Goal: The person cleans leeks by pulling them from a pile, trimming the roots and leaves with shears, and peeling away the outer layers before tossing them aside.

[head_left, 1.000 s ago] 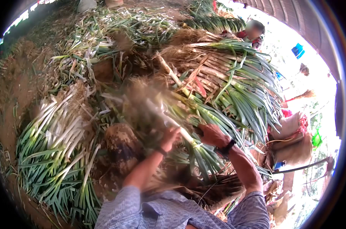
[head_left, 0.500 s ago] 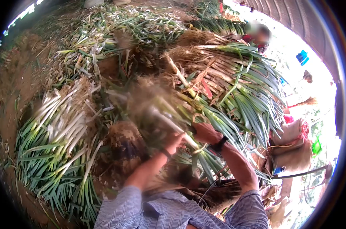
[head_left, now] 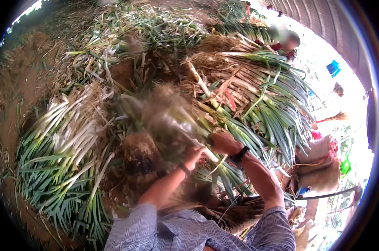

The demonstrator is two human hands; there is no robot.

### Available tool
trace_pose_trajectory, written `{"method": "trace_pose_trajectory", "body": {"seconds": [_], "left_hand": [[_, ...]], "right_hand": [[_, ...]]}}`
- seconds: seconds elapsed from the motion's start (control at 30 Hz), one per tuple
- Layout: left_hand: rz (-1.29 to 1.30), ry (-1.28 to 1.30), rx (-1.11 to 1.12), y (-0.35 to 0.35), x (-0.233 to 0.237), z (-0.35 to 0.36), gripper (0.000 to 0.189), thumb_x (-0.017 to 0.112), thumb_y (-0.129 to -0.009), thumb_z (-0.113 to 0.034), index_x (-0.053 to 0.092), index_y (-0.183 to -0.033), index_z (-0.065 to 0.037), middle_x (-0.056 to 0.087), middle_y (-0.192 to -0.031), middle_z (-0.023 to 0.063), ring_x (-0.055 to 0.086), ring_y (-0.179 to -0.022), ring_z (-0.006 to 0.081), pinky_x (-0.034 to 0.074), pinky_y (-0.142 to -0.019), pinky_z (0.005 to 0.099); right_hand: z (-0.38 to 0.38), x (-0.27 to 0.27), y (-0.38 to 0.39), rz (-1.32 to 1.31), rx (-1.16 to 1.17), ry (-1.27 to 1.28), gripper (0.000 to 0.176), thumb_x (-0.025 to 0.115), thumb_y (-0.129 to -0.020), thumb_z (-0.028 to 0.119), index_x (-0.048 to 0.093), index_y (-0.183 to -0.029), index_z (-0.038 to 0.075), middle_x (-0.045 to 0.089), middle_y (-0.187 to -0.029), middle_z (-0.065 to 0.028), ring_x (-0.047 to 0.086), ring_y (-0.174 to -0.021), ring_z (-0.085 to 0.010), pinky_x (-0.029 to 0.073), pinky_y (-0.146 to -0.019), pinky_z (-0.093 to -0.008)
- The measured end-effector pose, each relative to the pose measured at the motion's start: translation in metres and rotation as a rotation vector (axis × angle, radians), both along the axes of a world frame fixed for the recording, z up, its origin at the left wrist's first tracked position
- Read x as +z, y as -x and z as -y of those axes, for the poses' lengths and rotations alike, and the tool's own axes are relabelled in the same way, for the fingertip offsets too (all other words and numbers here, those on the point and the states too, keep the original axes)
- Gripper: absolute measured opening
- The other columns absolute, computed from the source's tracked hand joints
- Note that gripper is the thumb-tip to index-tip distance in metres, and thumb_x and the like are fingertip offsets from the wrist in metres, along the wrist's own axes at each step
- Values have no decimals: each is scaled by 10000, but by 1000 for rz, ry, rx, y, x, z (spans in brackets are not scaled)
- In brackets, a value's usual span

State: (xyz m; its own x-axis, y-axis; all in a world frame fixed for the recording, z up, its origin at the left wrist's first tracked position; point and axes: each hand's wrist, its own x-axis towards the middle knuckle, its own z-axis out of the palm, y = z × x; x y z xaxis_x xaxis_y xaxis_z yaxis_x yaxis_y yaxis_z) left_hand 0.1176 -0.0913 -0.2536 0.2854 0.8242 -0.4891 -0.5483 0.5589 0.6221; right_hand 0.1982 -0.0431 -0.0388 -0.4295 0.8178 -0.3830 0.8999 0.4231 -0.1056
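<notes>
My left hand (head_left: 194, 157) is closed round the pale stem of a leek (head_left: 210, 155), whose root end is smeared by motion at the upper left. Just right of it, my right hand (head_left: 224, 143) is curled by the same leek; a small dark thing shows at its fingers, too hidden to name. Beyond my hands lies a large pile of leeks (head_left: 260, 88) with brown roots and dark green leaves. On the left rests another heap of leeks (head_left: 68, 146), with white stems and green leaves.
Loose leaves and trimmings (head_left: 147, 25) cover the ground at the back. A person (head_left: 287, 41) is behind the pile at the upper right. Sacks (head_left: 321, 167) and a curved metal bar (head_left: 331, 194) are at the right. A brown-patterned object (head_left: 139, 154) stands before my lap.
My left hand has moved slightly right along with the view, still on the leek. My right hand is a little higher, and the yellowish strip near the stem lies differently.
</notes>
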Motion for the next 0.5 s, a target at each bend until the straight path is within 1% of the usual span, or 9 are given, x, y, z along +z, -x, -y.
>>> {"method": "trace_pose_trajectory", "body": {"seconds": [0.1, 0.13, 0.23, 0.27, 0.37, 0.4, 0.5], "left_hand": [[10, 2, 52, 2, 2, 1, 363, 672, -928, -342, 620, -1123, -40, 700, -980, 127, 712, -827, 218, 586, -580, 330], [8, 6, 75, 3, 3, 2, 377, 671, -924, -358, 618, -1121, -41, 700, -974, 127, 711, -821, 218, 587, -584, 333], [96, -1, 142, 8, -4, 0, 401, 681, -910, -394, 611, -1107, -52, 697, -941, 121, 703, -777, 220, 587, -593, 337], [92, 17, 169, 9, -1, -2, 333, 674, -922, -344, 608, -1081, -58, 690, -969, 120, 697, -818, 223, 587, -621, 333], [248, -44, 155, 9, 6, 1, 268, 661, -932, -271, 600, -1067, -48, 678, -1012, 120, 687, -893, 228, 593, -657, 347], [240, -88, 95, 11, 3, -2, 221, 645, -933, -202, 596, -1067, -33, 668, -1056, 131, 676, -970, 247, 603, -705, 394], [379, -144, -6, 12, -6, -7, 216, 645, -921, -174, 603, -1073, -27, 674, -1058, 141, 680, -976, 270, 602, -745, 429]], "right_hand": [[1, 0, -23, -17, 10, 18, 227, 615, -813, 171, 680, -1012, 81, 686, -923, -201, 653, -910, -401, 494, -795, -496], [4, 1, -29, -18, -117, 65, 207, 612, -800, 144, 673, -988, 80, 684, -904, -198, 650, -903, -405, 486, -787, -506], [27, 31, -37, 47, 11, 131, 207, 616, -787, 134, 663, -981, 80, 679, -883, -199, 645, -891, -413, 477, -777, -515], [29, 28, -49, 21, 10, 101, 214, 614, -794, 146, 655, -994, 80, 680, -882, -200, 639, -885, -422, 474, -772, -519], [30, 11, -67, -66, -72, 8, 206, 613, -816, 164, 651, -1001, 82, 680, -876, -206, 639, -866, -429, 474, -759, -526], [31, 6, -69, -83, -70, -13, 205, 612, -825, 168, 652, -1007, 83, 680, -878, -207, 639, -865, -429, 476, -753, -527], [29, 0, -61, -130, -70, -79, 202, 609, -850, 178, 655, -1025, 88, 679, -881, -211, 639, -859, -432, 480, -740, -528]]}}
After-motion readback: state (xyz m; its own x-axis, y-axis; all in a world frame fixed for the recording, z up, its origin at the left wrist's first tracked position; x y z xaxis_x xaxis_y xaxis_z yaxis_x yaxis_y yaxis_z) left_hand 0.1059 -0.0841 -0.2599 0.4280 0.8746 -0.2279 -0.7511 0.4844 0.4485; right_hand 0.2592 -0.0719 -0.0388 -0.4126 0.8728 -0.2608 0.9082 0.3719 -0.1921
